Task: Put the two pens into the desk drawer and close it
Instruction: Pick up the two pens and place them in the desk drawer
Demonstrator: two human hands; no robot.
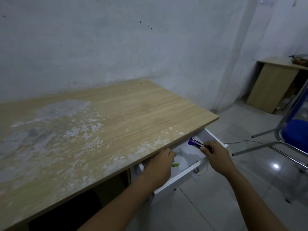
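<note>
The white desk drawer (181,178) stands pulled out under the right end of the wooden desk (116,117). My right hand (215,154) is over the drawer, shut on a pen with a purple end (194,142) that points up toward the desk edge. My left hand (160,165) reaches into the drawer's left part, just under the desktop edge. Its fingers curl down and hide what they hold. A small green object (175,164) shows beside its fingers; I cannot tell whether it is the second pen.
The desktop has worn, peeling grey patches on its left half. A blue chair with metal legs (295,137) stands on the tiled floor to the right. A second wooden desk (273,85) is at the far right wall. A thin cable lies on the floor.
</note>
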